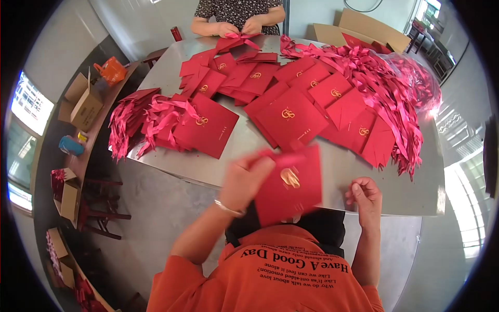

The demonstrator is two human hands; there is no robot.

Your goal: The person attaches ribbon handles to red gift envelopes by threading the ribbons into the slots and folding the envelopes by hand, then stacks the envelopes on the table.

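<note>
My left hand (246, 179) grips the top of a red bag (291, 182) with a gold emblem, hanging over the table's front edge; both are slightly blurred. To the right, my right hand (367, 195) is raised by the table edge with its fingers curled inward, and nothing shows in it. Flat red bags (288, 114) with gold emblems lie in overlapping piles on the metal table (228, 138). Pink ribbons (384, 88) run along the right pile. More ribboned bags (135, 117) lie at the left end.
Across the table a co-worker (239, 21) handles a pink ribbon with both hands. Cardboard boxes (83, 104), an orange basket (110, 70) and a blue cup (70, 145) stand on the left bench. An open carton (371, 28) is behind the table, and stools (106, 213) stand at left.
</note>
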